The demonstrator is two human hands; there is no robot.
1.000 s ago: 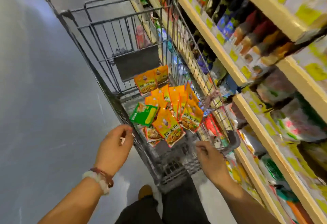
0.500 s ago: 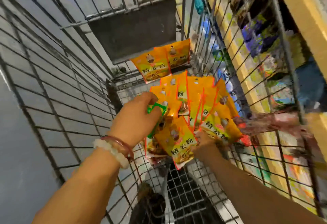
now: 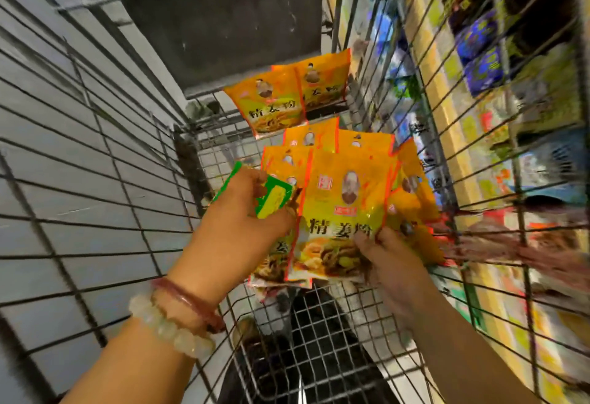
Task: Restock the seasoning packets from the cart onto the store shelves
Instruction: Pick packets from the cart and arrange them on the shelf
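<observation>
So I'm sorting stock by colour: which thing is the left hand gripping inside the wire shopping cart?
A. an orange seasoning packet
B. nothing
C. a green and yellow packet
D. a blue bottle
C: the left hand closes around a green and yellow packet, while the right hand holds the front orange seasoning packet by its lower edge.

Your left hand [image 3: 236,221] and right hand [image 3: 391,263] are both inside the cart [image 3: 95,154], left hand over the small packet [image 3: 271,201], right hand on the front packet [image 3: 344,212]. 2 packets [image 3: 287,97] lie behind, shelves [image 3: 472,122] to your right.
</observation>
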